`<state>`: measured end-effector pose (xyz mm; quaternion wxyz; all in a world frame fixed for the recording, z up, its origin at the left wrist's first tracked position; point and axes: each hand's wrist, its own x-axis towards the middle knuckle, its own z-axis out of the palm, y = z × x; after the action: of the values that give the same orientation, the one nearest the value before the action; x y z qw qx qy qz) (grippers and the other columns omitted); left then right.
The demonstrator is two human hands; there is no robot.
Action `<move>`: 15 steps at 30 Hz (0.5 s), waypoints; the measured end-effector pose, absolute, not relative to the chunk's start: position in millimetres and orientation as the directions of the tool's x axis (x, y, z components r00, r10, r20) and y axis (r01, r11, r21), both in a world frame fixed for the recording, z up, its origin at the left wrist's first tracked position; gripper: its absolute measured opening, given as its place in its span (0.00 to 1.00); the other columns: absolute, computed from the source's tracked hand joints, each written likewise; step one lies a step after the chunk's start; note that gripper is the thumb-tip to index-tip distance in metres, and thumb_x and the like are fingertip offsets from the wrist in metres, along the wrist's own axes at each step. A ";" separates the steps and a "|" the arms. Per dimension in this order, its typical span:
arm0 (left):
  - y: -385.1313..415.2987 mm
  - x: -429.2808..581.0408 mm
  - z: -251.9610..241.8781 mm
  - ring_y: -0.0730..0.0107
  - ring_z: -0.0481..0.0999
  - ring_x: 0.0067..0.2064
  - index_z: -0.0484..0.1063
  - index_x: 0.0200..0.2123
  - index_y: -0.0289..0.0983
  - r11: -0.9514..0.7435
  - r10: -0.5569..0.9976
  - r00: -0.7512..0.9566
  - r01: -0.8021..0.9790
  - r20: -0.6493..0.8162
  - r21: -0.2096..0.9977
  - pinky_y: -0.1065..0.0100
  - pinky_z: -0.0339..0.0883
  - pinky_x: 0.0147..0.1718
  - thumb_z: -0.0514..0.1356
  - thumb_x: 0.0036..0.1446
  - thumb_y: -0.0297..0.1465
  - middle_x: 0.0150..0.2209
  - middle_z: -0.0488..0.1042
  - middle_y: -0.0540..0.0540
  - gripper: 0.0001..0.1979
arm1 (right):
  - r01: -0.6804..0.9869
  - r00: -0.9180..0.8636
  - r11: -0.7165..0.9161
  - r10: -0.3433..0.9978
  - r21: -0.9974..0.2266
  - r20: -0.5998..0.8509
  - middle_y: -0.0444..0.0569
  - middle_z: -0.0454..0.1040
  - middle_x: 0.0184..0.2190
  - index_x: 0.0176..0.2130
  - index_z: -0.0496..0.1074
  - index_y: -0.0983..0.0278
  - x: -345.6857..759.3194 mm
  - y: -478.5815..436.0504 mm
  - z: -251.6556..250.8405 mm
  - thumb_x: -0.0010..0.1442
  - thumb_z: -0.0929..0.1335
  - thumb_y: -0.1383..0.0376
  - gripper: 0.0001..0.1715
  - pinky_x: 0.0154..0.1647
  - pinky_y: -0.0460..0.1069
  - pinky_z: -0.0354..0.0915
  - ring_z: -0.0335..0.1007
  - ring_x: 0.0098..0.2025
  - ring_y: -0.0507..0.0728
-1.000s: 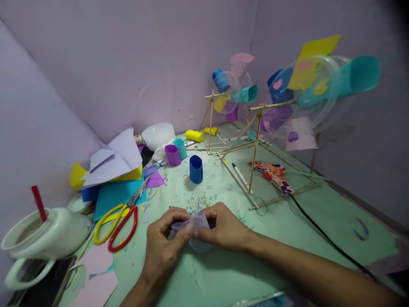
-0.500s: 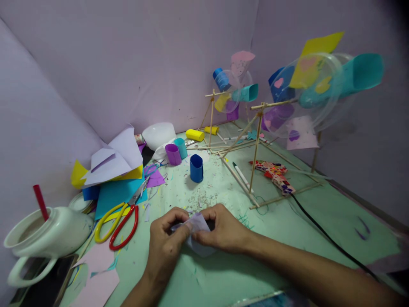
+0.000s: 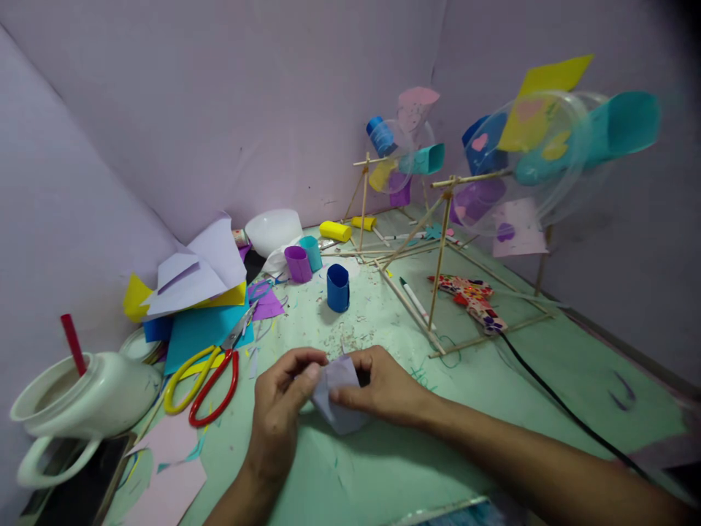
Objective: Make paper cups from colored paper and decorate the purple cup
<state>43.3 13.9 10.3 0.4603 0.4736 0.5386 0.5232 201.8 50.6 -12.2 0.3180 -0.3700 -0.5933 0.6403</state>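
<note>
While my left hand [image 3: 280, 398] and right hand [image 3: 380, 387] pinch the pale purple paper [image 3: 339, 418] between them, too hard a squeeze could crease or crumple it.

Holding lilac paper [image 3: 340, 420] with left hand [image 3: 277, 398] and right hand [image 3: 386, 387], near upright blue tube [image 3: 338, 289], between scissors [image 3: 225, 344] and glue gun [image 3: 469, 292].

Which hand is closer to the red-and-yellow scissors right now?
Left. The left hand is just right of the scissors, not touching them; the right hand is farther right, its thumb on the lavender paper.
</note>
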 end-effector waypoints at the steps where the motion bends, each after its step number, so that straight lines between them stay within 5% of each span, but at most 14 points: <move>1: 13.8 41.7 9.2 0.65 0.73 0.36 0.75 0.36 0.36 -0.020 0.986 -0.166 -0.029 0.015 0.999 0.68 0.65 0.35 0.61 0.50 0.40 0.34 0.76 0.46 0.14 | 0.018 -0.489 -0.091 0.868 -0.996 -0.088 0.41 0.67 0.20 0.24 0.72 0.67 203.1 52.4 -11.7 0.44 0.72 0.65 0.07 0.24 0.44 0.58 0.61 0.23 0.49; 4: 16.2 39.2 3.2 0.61 0.74 0.42 0.73 0.42 0.36 -0.018 0.984 -0.176 -0.075 0.005 0.997 0.65 0.67 0.40 0.64 0.48 0.41 0.40 0.76 0.43 0.20 | -0.079 -0.390 -0.084 0.920 -0.993 -0.047 0.43 0.72 0.24 0.31 0.74 0.66 208.6 59.9 -10.9 0.45 0.74 0.61 0.13 0.29 0.46 0.62 0.66 0.27 0.51; 10: 19.8 51.2 -4.0 0.60 0.75 0.37 0.72 0.44 0.34 0.151 0.984 0.086 0.044 -0.154 0.988 0.64 0.68 0.36 0.66 0.43 0.35 0.37 0.77 0.43 0.23 | -0.265 -0.395 -0.101 0.919 -0.959 0.012 0.48 0.77 0.35 0.36 0.76 0.63 211.9 67.1 -16.6 0.49 0.74 0.56 0.17 0.40 0.50 0.67 0.73 0.36 0.54; 15: 16.8 54.3 0.8 0.58 0.75 0.39 0.72 0.45 0.32 0.149 0.983 0.073 0.227 -0.170 0.962 0.60 0.68 0.40 0.63 0.43 0.28 0.38 0.78 0.42 0.21 | -0.112 -0.400 0.126 0.902 -0.986 0.161 0.51 0.77 0.40 0.42 0.74 0.62 217.2 65.4 -11.1 0.51 0.72 0.61 0.16 0.45 0.54 0.67 0.73 0.42 0.57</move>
<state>54.3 16.8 0.8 0.5026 0.5328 0.5676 0.3760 217.2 65.4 -11.1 0.4409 -0.3252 -0.6073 0.5753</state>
